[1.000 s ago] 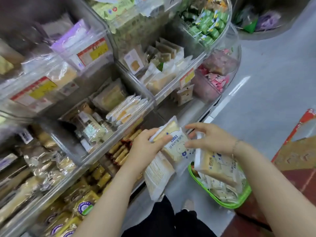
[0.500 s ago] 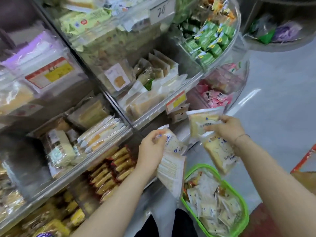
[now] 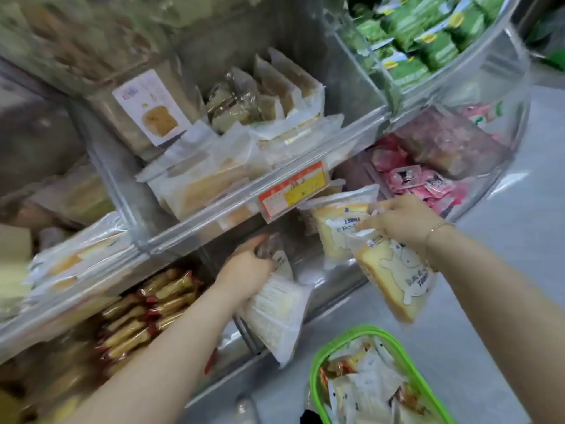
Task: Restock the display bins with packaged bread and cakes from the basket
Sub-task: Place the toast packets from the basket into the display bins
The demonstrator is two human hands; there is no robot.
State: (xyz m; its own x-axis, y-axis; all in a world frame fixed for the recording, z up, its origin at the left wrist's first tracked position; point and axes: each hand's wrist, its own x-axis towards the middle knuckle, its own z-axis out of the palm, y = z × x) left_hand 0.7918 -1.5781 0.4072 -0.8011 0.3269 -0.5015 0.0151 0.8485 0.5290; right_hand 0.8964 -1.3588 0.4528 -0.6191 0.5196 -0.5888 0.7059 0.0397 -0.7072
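My left hand (image 3: 244,267) grips two white toast packets (image 3: 275,313) by their tops; they hang at the mouth of a clear lower bin (image 3: 321,270). My right hand (image 3: 400,218) pinches two more toast packets: one (image 3: 339,228) is pushed under the price tag into that bin, the other (image 3: 394,280) dangles below my wrist, showing a yellow bread slice. The green basket (image 3: 318,362) sits on the floor at the bottom right with several packets inside.
Clear acrylic bins stack in tiers. The middle bin (image 3: 214,185) holds white bread packs behind a red and yellow price tag (image 3: 293,191). Pink packets (image 3: 422,182) lie at right, green packets (image 3: 428,41) above, yellow-red bars (image 3: 153,310) at lower left. Grey floor (image 3: 504,240) lies right.
Both hands rose from above the basket and moved forward to the lower bin with their packets. The right hand's upper packet has gone in under the price tag. The view has closed in.
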